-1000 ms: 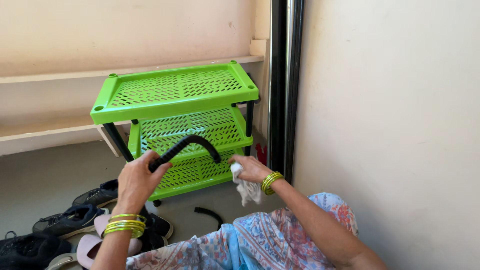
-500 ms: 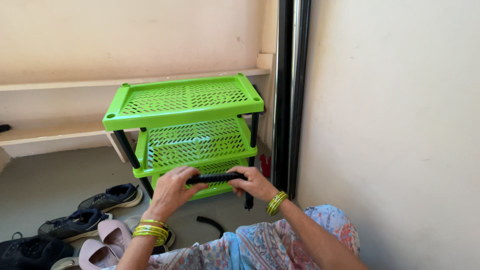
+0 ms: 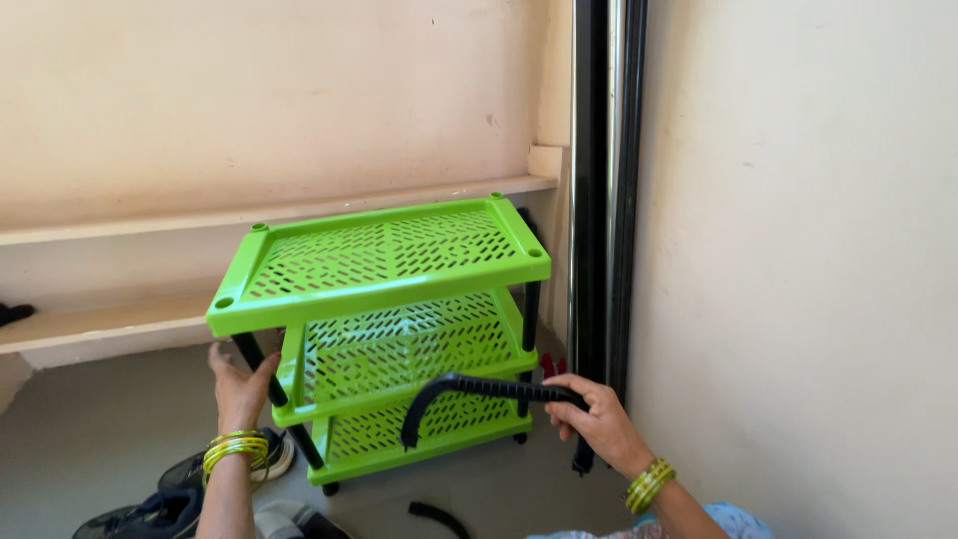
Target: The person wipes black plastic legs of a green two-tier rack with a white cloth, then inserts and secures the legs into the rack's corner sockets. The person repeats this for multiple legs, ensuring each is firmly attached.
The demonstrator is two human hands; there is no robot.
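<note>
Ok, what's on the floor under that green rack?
Under the green rack a small black wheel shows at the front corner, with a curved black piece lying on the floor just ahead. Its back feet are hidden by the shelves.

By my left hand (image 3: 238, 387) stands 1 green rack (image 3: 379, 262) with 3 slotted shelves and 3 black legs that I can see. My right hand (image 3: 597, 419) grips 1 curved black handle (image 3: 469, 389); 1 more black curved piece (image 3: 437, 517) lies on the floor below it. Below my left wrist I count 2 dark shoes (image 3: 160, 509). 2 hands, each with yellow bangles.
</note>
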